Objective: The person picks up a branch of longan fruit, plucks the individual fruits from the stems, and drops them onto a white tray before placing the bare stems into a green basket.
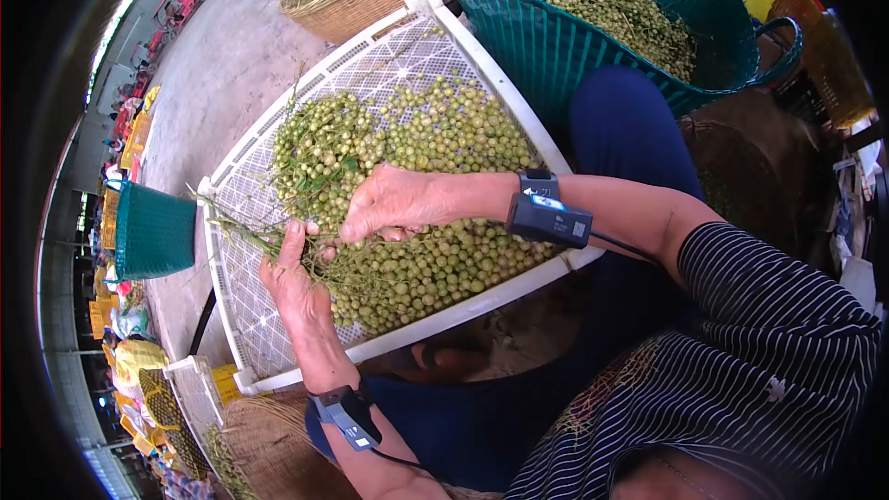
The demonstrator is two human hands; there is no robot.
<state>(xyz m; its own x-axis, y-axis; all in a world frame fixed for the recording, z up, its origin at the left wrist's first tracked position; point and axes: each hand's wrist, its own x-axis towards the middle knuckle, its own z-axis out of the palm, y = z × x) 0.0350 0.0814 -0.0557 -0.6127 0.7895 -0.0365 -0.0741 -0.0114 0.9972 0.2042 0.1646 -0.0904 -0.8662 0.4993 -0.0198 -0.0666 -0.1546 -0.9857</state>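
Note:
My left hand [298,289] is closed around a bunch of thin green stems [248,233], its thumb pointing up and the stem ends sticking out past it. Close beside it, my right hand [394,206] is closed with fingers curled at the stems; what lies between its fingertips is hidden. Both hands are over a white mesh tray [245,315] with a raised rim. Many small round green fruits [444,264] lie spread in it, some loose and some on stems, with a few green leaves [324,176] among them.
A large teal woven basket [500,23] holding more fruits [620,14] stands at the top right. Behind the tray is a wicker basket [370,0] of green stems. A teal bucket [156,231] stands on the concrete floor [222,74]. My knee [630,120] is beside the tray.

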